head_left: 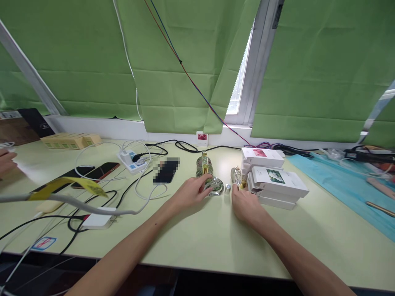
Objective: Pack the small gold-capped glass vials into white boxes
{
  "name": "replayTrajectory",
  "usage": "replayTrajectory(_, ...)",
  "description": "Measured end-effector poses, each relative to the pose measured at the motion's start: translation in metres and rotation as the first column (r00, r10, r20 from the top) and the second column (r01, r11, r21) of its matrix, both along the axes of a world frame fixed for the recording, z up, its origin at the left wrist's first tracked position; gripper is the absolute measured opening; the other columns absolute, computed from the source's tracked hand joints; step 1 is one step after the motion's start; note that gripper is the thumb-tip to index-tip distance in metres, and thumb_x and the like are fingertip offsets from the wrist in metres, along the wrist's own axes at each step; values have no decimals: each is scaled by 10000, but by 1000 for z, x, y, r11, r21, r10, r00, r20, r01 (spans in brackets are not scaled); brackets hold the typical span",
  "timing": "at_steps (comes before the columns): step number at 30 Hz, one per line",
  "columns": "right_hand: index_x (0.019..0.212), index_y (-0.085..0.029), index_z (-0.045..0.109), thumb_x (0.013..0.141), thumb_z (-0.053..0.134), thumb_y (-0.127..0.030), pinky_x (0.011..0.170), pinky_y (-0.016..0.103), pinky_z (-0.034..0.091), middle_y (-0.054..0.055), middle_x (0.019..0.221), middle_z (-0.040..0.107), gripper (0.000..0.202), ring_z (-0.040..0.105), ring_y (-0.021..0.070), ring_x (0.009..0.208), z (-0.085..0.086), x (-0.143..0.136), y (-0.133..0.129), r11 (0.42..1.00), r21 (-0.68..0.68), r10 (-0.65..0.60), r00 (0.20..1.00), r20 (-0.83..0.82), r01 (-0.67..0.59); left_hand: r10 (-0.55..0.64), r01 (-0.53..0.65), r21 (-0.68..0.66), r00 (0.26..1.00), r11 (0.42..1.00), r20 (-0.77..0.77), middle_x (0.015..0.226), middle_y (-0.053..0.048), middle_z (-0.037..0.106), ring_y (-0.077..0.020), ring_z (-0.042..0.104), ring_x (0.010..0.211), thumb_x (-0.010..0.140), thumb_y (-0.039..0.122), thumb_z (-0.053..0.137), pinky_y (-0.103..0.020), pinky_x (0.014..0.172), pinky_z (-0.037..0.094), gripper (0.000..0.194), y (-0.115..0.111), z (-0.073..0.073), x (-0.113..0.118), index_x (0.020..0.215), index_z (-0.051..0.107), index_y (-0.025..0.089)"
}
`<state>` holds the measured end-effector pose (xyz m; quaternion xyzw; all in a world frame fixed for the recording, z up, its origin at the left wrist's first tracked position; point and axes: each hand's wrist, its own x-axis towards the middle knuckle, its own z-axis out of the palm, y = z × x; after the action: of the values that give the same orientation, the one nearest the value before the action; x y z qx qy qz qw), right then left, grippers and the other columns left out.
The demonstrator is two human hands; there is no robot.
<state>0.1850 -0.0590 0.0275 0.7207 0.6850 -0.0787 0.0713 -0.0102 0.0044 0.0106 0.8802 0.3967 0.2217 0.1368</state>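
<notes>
At the middle of the pale green table stands a row of round glass bottles with gold necks. My left hand is closed on the nearest bottle of that row, which leans or lies toward the right. A small silver cap sits between my two hands. My right hand has its fingers closed round another glass bottle with a gold neck, just left of the white boxes. The fingertips of my right hand are partly hidden behind the bottle.
A phone, a power strip, a white adapter and tangled cables lie on the left. Another person's hand shows at the left edge. A blue sheet covers the right side; a small card box stands at the back.
</notes>
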Motion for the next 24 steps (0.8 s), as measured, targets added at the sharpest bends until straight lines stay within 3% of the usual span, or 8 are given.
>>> replayTrajectory(5,1413,-8,406,901,412,5,764,346,520,262,1086,714,512,728,298,1010,-5,1,2,1000,13,1,1000,-7,-1,-14,14,6,1000,1000,6,651,19,605,-160,521,603,971,429,490,-264,602,347,394,1,-1,0,1270,590,192)
replayTrajectory(11,1489,-26,313,947,505,-140,773,340,513,285,1067,710,587,727,306,1017,-6,1,4,1000,11,-22,1000,-1,22,-15,15,3,1000,1000,19,642,23,600,-158,519,596,967,432,502,-261,598,340,390,2,-2,0,1267,593,201)
replayTrajectory(16,1526,3,258,896,449,0,785,366,527,279,1097,711,658,719,314,1047,-2,-3,1,1000,-15,6,1000,-15,-6,-11,11,-2,1000,1000,10,648,24,611,-163,533,606,971,430,500,-259,601,341,384,1,-1,-1,1270,585,204)
replayTrajectory(24,1476,6,353,878,429,33,761,374,561,330,1137,683,603,711,355,1083,0,-13,-5,1000,13,20,999,28,-20,-17,17,0,1000,1000,0,635,27,591,-157,510,585,967,418,500,-263,592,336,386,2,-1,0,1278,579,202)
